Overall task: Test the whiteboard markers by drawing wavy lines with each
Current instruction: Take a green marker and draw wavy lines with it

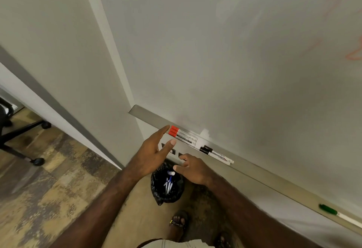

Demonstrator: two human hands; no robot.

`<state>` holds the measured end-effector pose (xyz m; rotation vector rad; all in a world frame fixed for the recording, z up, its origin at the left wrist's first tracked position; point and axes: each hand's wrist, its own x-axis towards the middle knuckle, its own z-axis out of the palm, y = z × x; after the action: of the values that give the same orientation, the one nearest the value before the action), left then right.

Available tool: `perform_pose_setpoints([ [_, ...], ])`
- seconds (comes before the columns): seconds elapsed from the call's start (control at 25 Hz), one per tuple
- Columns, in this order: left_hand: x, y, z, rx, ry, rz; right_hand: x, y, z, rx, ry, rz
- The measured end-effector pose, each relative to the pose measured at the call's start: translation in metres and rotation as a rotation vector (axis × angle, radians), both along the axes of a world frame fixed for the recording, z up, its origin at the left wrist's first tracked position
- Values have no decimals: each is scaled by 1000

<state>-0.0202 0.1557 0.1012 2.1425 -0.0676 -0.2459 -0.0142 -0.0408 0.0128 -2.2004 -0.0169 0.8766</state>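
Three red-capped markers (pixel 183 135) lie side by side on the whiteboard's metal tray (pixel 148 116). Two black-capped markers (pixel 215 153) lie further right on the same tray, and a green-capped marker (pixel 331 210) lies far right. My left hand (pixel 154 153) is open, its fingertips just short of the red caps and holding nothing. My right hand (pixel 193 170) hovers below the tray with relaxed, spread fingers, empty. The whiteboard (pixel 235 52) carries faint red scribbles at its right edge.
A bin lined with a black bag (pixel 166 187) stands on the floor below my hands, with several markers inside. An office chair's wheeled base (pixel 23 140) is at the left. My sandalled feet (pixel 179 223) stand close to the wall.
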Motion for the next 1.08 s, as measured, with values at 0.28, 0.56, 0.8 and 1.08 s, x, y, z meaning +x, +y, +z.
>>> perform_pose_setpoints([
  [0.28, 14, -47, -6, -3, -16, -131, -19, -67, 4, 22, -93, -171],
  [0.56, 17, -165, -8, -27, -28, -360, -55, -171, 10, 55, -192, -449],
  [0.8, 4, -278, -36, -46, 20, -558, -96, -273, 3, 41, -262, -685],
  [1.08, -32, -403, -74, 76, 8, -801, -148, -377, -9, -18, -343, -999],
])
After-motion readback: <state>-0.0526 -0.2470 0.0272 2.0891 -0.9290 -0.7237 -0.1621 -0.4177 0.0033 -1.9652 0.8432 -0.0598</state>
